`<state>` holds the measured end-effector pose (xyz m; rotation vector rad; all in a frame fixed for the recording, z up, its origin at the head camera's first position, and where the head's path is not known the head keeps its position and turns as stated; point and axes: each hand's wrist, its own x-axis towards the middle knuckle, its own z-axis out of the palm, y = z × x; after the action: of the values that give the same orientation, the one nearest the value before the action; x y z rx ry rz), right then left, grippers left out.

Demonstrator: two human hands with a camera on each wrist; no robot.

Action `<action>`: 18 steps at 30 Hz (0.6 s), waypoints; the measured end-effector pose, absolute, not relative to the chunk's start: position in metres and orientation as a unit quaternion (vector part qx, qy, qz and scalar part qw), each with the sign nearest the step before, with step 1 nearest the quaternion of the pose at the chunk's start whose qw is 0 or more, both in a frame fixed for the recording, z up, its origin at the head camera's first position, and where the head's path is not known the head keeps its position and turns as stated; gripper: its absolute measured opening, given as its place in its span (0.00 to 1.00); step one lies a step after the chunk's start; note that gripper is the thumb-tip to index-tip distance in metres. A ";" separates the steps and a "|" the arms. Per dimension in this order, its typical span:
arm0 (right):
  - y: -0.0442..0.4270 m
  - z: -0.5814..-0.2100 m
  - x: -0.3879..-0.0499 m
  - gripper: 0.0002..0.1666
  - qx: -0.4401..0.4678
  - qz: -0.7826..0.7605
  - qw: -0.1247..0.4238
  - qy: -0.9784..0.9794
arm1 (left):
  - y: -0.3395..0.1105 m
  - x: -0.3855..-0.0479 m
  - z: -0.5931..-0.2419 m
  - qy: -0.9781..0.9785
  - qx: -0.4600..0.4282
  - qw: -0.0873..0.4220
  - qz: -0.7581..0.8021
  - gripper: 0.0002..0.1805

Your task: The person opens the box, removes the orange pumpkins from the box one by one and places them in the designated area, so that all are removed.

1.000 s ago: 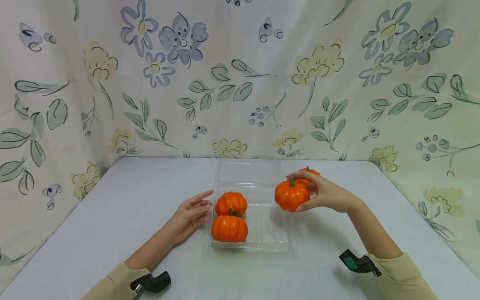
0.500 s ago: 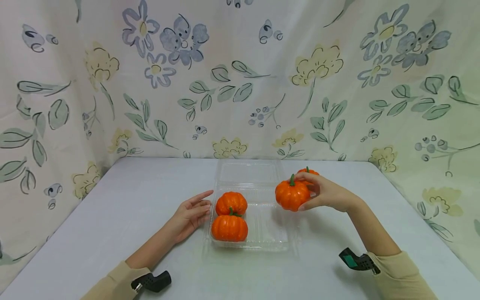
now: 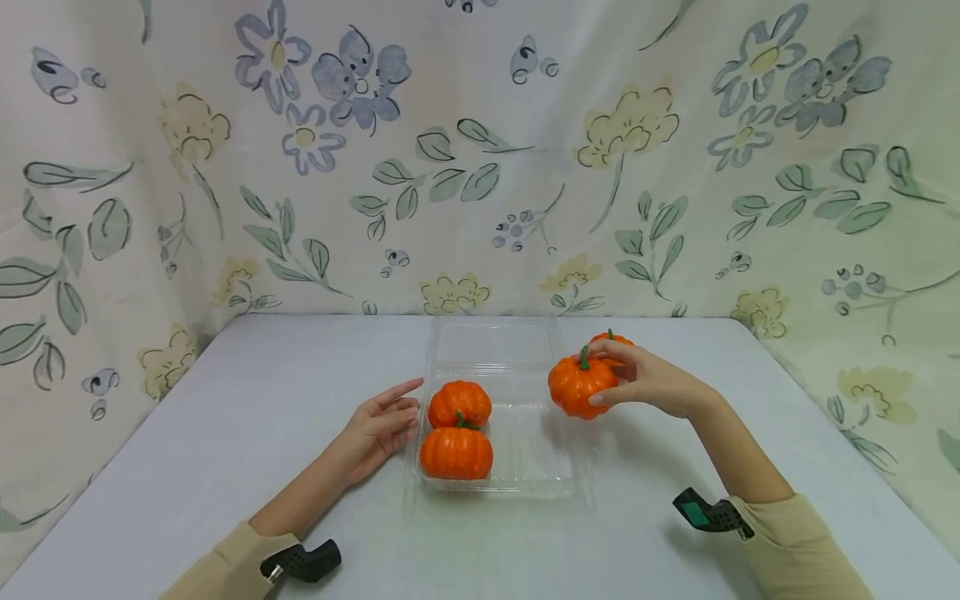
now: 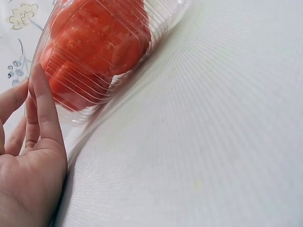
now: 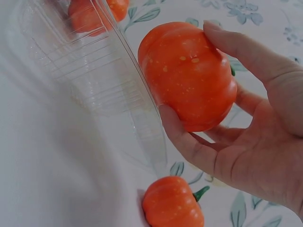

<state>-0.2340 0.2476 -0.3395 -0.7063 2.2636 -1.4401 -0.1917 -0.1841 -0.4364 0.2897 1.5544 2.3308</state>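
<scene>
My right hand [image 3: 651, 382] grips a small orange pumpkin [image 3: 576, 388] with a green stem, above the right side of a clear plastic container [image 3: 528, 450]. In the right wrist view, thumb and fingers hold the pumpkin [image 5: 187, 78] beside the container's rim. Two more pumpkins lie in the container's left half, a rear one [image 3: 460, 403] and a front one [image 3: 456, 454]. My left hand [image 3: 378, 433] is at the container's left side, fingers extended. The left wrist view has its fingertips at the clear wall [image 4: 85, 85], where contact is hard to tell.
Another pumpkin [image 3: 611, 337] stands on the white table [image 3: 300, 367] behind my right hand, partly hidden by it. The container's clear lid [image 3: 495, 340] lies opened out to the back. A floral curtain [image 3: 450, 167] hangs behind the table.
The held pumpkin stays above the container's right side, and the right thumb has shifted slightly up on it. The left hand keeps its place; the whole view shifts slightly.
</scene>
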 end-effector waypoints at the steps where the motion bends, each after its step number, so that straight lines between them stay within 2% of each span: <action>1: 0.248 -0.339 -0.234 0.30 -0.251 -0.511 0.183 0.802 | -0.184 -0.192 -0.436 0.544 0.101 0.162 0.817 0.29; 12: 0.249 -0.337 -0.236 0.43 -0.244 -0.501 0.190 0.808 | -0.184 -0.192 -0.435 0.549 0.095 0.156 0.816 0.28; 18: 0.253 -0.338 -0.235 0.42 -0.249 -0.500 0.189 0.808 | -0.184 -0.192 -0.434 0.549 0.094 0.159 0.815 0.29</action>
<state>-0.2352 0.2528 -0.3375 -0.7005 2.2710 -1.4068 -0.1921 -0.1839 -0.4341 0.2692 1.5691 2.3298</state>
